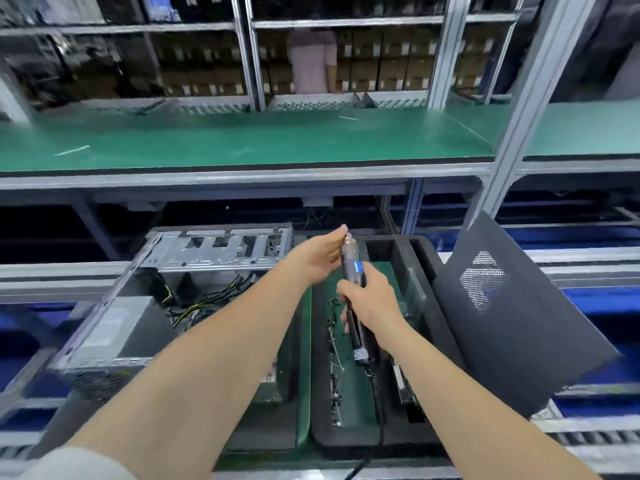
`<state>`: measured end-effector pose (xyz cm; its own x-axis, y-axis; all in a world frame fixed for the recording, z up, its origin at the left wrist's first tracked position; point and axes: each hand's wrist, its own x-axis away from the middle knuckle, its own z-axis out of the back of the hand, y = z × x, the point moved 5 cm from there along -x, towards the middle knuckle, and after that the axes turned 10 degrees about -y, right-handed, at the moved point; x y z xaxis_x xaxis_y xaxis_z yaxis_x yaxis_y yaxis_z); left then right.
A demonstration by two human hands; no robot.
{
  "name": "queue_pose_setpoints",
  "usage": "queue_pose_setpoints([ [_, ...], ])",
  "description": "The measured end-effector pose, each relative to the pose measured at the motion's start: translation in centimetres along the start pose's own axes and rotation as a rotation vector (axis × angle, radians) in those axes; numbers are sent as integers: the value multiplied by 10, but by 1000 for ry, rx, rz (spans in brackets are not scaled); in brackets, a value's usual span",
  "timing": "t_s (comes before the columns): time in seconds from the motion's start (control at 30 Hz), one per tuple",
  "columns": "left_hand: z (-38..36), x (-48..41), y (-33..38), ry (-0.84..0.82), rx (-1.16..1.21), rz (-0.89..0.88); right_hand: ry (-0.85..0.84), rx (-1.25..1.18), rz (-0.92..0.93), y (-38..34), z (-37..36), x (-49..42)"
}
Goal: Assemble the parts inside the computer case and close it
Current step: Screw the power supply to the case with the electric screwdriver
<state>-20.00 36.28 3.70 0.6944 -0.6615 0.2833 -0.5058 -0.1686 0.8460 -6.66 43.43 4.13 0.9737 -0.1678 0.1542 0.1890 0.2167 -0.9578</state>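
While both hands (317, 261) (372, 301) touch the screwdriver (356, 268), the case (214, 249) lies left

A green mat (242, 140) covers the upper bench, with one thin white strip (72, 150) lying at its left and another (348, 118) farther back. Behind it, through an aluminium frame (516, 109), stand stacked boxes (391, 64) and a person (313, 60) in a light top.

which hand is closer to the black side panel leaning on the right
Right. The right hand, gripping the screwdriver, is just left of the side panel; the left hand is farther left, by the screwdriver's tip.
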Motion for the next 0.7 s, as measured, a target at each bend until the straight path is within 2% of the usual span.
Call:
queue_pose_setpoints([
  [0.2, 18, 90, 7, 84, 20, -51, -103, 116, 103, -17, -42, 56],
  [0.4, 52, 195, -18, 176, 44, -68, -199, 237, 158, -9, -97, 118],
  [0.6, 107, 285, -40, 319, 88, -81, -315, 288, 185, -6, -171, 159],
  [0.7, 139, 321, -42, 342, 25, -57, -407, 305, 139, -8, -210, 172],
])
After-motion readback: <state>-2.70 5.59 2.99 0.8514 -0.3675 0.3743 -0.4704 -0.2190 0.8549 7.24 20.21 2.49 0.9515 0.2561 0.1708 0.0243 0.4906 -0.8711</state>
